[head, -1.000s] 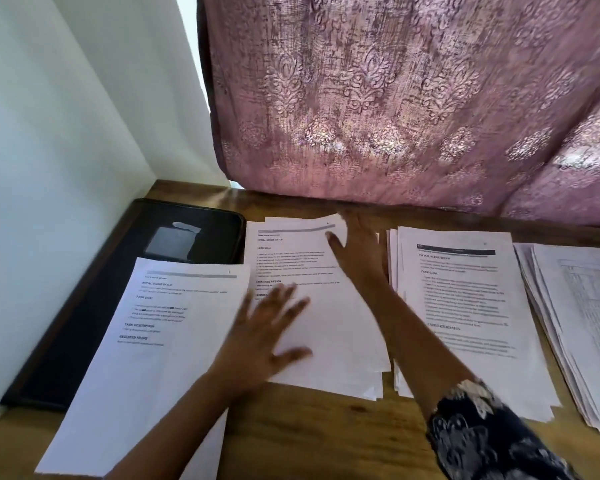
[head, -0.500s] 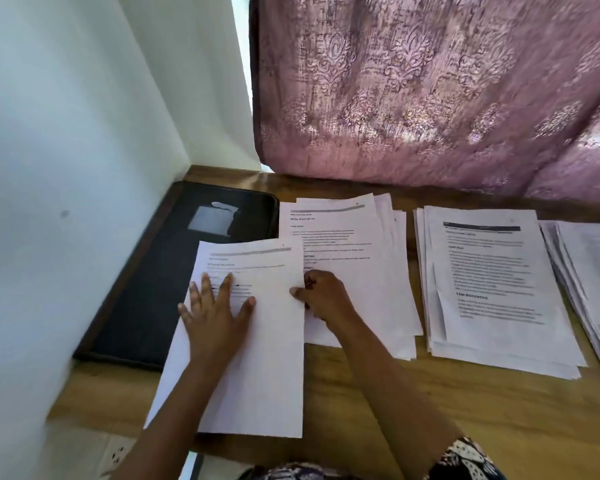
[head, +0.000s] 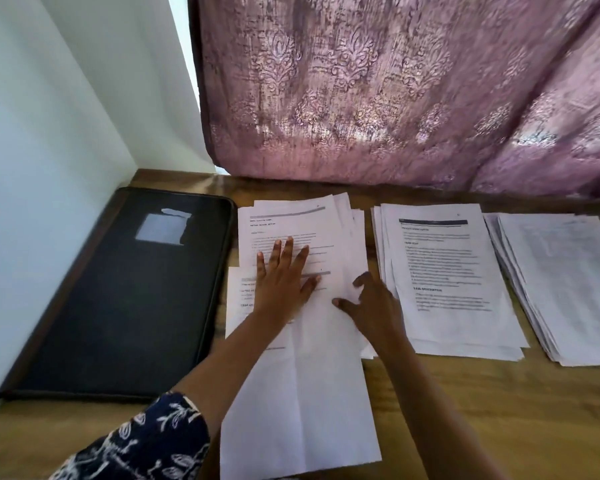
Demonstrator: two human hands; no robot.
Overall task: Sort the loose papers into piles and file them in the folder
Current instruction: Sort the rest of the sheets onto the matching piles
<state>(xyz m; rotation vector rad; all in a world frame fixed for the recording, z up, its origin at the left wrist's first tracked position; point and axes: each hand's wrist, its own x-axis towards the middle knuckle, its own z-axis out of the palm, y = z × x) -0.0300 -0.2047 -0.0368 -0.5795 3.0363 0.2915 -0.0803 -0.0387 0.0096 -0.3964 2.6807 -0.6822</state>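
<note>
A black closed folder (head: 118, 289) lies at the left of the wooden table (head: 465, 410). Right of it is a pile of printed papers (head: 291, 220). A loose sheet (head: 302, 393) lies over that pile and reaches toward the table's near edge. My left hand (head: 281, 282) rests flat on the sheet's upper part, fingers spread. My right hand (head: 371, 306) has its thumb and curled fingers pinching the sheet's right edge. A second pile (head: 447, 271) sits in the middle and a third pile (head: 561, 271) at the right.
A white wall (head: 49, 133) borders the table on the left, close to the folder. A mauve patterned curtain (head: 395, 98) hangs down to the table's far edge behind the piles. Bare wood shows in front of the middle and right piles.
The loose sheet has slid right, off the folder and onto the left pile. Both hands moved right with it, and the left hand now sits farther up the page.
</note>
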